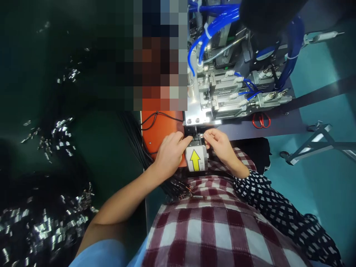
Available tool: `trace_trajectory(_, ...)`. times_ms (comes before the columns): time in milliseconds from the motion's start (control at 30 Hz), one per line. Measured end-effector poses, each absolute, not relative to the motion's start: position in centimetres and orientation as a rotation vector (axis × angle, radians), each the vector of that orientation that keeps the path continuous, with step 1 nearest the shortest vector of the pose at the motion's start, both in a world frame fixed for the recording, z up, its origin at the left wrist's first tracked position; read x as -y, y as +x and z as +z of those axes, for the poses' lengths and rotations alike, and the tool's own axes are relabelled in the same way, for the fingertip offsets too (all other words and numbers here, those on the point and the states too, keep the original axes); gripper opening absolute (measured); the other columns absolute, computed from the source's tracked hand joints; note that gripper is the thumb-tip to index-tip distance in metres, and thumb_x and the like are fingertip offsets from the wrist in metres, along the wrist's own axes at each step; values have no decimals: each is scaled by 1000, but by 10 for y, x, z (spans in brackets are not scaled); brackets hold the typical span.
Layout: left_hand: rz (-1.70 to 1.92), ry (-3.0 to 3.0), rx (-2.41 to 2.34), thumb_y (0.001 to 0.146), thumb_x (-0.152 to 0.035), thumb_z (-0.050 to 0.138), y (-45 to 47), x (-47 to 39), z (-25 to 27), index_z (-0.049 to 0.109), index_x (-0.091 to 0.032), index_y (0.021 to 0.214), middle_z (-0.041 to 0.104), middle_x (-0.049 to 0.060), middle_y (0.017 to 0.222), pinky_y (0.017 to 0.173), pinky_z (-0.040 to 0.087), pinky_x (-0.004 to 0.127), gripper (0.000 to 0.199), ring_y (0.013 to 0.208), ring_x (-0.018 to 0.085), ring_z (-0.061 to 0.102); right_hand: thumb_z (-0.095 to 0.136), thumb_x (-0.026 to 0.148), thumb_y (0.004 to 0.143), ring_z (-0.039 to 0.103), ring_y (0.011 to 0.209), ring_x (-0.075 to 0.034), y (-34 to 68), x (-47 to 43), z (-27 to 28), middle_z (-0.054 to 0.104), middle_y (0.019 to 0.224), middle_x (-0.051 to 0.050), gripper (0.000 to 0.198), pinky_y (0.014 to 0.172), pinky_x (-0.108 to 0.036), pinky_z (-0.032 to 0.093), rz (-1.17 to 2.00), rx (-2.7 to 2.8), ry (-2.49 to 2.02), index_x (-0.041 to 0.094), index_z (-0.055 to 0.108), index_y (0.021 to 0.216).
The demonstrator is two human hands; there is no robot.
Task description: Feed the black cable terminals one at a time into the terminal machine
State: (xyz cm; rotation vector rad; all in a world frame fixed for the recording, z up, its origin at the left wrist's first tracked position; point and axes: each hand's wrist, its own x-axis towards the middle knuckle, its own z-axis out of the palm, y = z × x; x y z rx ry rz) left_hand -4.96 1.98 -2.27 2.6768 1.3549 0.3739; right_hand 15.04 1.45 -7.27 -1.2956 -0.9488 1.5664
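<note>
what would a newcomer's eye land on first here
Likely the yellow arrow at mid-picture, between and slightly below the left hand and right hand. Next, the blue tubes arching over the metal machine at upper right. Then the silvery cable ends glinting at lower left.

The person near me wears the one camera on their head. It looks forward and down, over the checked cloth on their own front, to the left hand and right hand in the middle, quite near. The machine is at the top right, and the floor shows farther down at the right edge.
</note>
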Motion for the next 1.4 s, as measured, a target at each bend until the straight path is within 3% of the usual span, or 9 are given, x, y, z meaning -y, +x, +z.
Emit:
trace_trajectory(300, 357, 2555, -1193, 95, -13, 40, -30, -20, -25, 62, -14, 118, 60, 11, 103, 81, 50, 33, 32, 93, 22, 56, 70, 52, 80, 48, 52, -10, 150, -15, -76, 53, 61, 5, 35, 54, -26, 41, 1589, 897, -1266, 19, 57, 76)
trace_trajectory(467, 405, 2577, -1247, 95, -10, 37, -25, -16, -35, 61, -12, 120, 62, 12, 106, 82, 50, 33, 35, 95, 22, 56, 58, 58, 86, 51, 53, -12, 149, -14, -80, 55, 64, 3, 39, 55, -28, 43, 1535, 941, -1281, 20, 58, 80)
trace_trajectory(867, 268, 2657, -1389, 94, -11, 39, -12, -12, -38, 63, -12, 112, 63, 14, 104, 76, 48, 35, 29, 85, 23, 53, 61, 47, 87, 50, 53, -12, 145, -14, -81, 53, 63, 4, 29, 52, -27, 42, 1421, 1054, -1329, 22, 53, 77)
trace_trajectory(1133, 620, 2305, -1397, 95, -9, 36, -37, 3, -34, 55, -14, 125, 57, 13, 114, 95, 50, 38, 36, 107, 21, 54, 61, 53, 85, 49, 53, -10, 150, -11, -85, 55, 66, 3, 34, 54, -26, 42, 1552, 881, -1217, 19, 59, 79)
trace_trajectory(1400, 508, 2326, -1622, 94, -11, 39, -61, 28, -35, 49, -20, 135, 52, 13, 122, 98, 49, 43, 42, 115, 25, 53, 70, 46, 78, 49, 54, -11, 148, -9, -79, 54, 64, 3, 29, 54, -26, 43, 1466, 944, -1284, 20, 58, 75)
